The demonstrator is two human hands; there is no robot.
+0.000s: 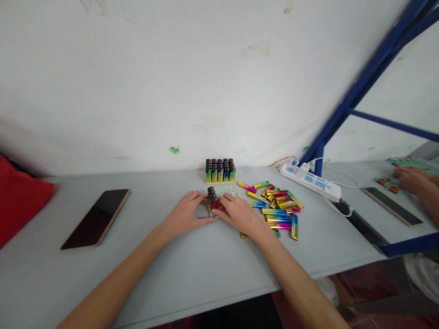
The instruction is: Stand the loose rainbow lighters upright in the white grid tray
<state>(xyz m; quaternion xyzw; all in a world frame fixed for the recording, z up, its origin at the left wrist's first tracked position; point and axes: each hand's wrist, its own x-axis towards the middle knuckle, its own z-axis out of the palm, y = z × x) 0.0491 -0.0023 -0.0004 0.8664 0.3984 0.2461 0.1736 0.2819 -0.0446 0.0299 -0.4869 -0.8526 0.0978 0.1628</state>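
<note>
Between my hands stands a small pale tray (pixel 235 194) with a short row of black-topped lighters (pixel 211 192) along its left side; the nearest one is pink at the bottom. My left hand (pixel 185 214) curves round the tray's left edge, thumb in front and fingers behind. My right hand (pixel 242 212) has its fingers and thumb closed at the nearest pink lighter (pixel 214 204), covering much of the tray. Behind it stands a block of upright lighters (pixel 220 171), black tops up, yellow, green and blue below. Loose shiny coloured lighter bodies (pixel 277 205) lie piled beside my right hand.
A phone (pixel 98 219) lies at the left, near a red cloth (pixel 20 198). At the right are a white power strip (pixel 310 180) with cables and a blue metal frame (pixel 346 105). Beyond it, another person's hands (pixel 414 180) work near a second phone (pixel 391 205).
</note>
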